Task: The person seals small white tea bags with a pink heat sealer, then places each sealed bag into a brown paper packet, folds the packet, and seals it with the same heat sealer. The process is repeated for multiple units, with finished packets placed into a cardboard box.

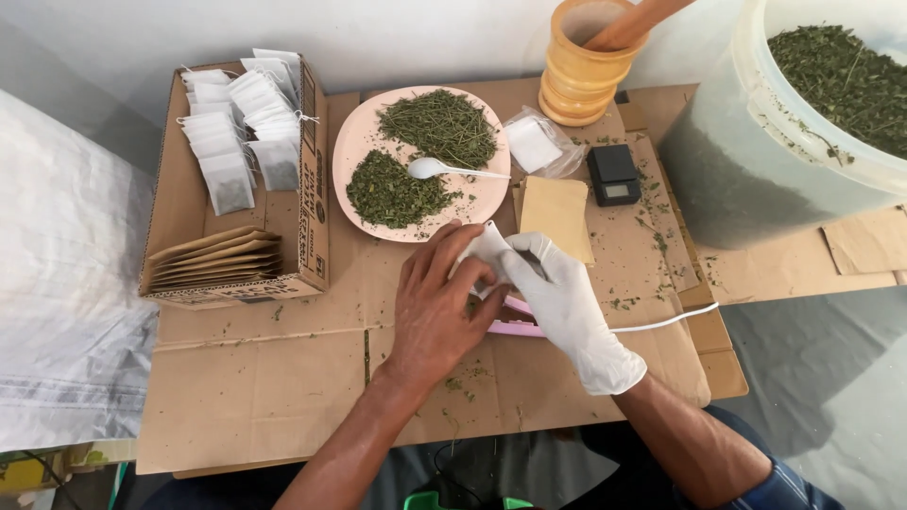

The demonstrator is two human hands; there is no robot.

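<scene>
On cardboard (pixel 283 378), both hands (pixel 501 293) pinch a white sachet (pixel 487 247), long axis upright.

Left hand (pixel 436 304) bare, palm down, fingers curled, fingertips pinching small white tea bag (pixel 487 246) from left. Right hand (pixel 567 304) in white glove, thumb and forefinger pinching same bag from right. Hands touching just below bag. Both forearms reach up from lower frame edge, converging toward bag; right sleeve blue.
</scene>
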